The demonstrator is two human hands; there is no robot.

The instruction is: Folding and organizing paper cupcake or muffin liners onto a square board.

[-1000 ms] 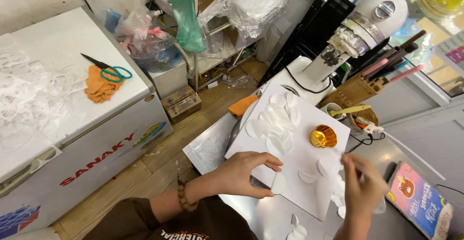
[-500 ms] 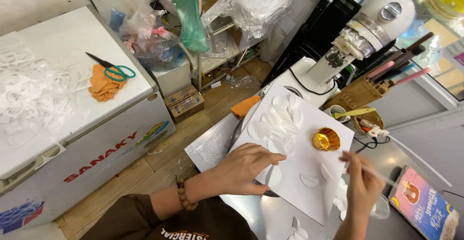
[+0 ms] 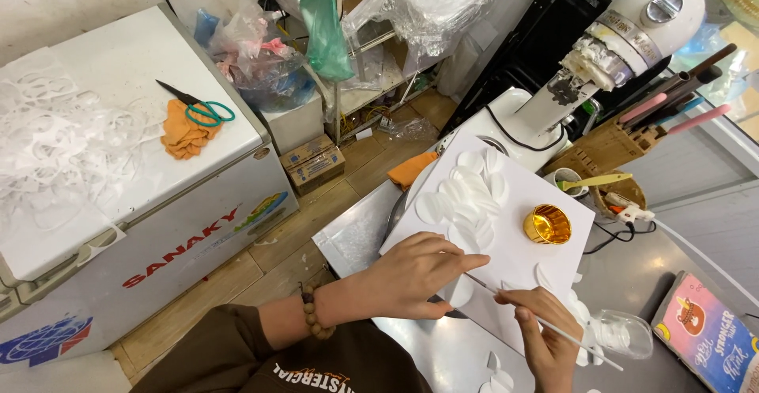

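A white square board [image 3: 522, 262] lies on a metal counter and carries a fan of white oval petals [image 3: 468, 199] and a small gold cup [image 3: 547, 224]. My left hand [image 3: 415, 274], with a bead bracelet on the wrist, rests flat on the board's near edge with a finger on a white petal. My right hand [image 3: 545, 338] grips a thin white stick [image 3: 545, 326] whose tip reaches under my left fingers. More white petals [image 3: 577, 310] lie by my right hand.
A stand mixer [image 3: 609, 61] and a wooden holder with tools [image 3: 613, 148] stand behind the board. A clear glass [image 3: 624, 334] and a pink book [image 3: 708, 334] lie at right. At left a white chest freezer [image 3: 134, 195] holds scissors [image 3: 198, 107], an orange cloth and white paper scraps.
My left hand has slid a little right along the board's near edge. My right hand has brought the stick's tip in toward my left fingers.
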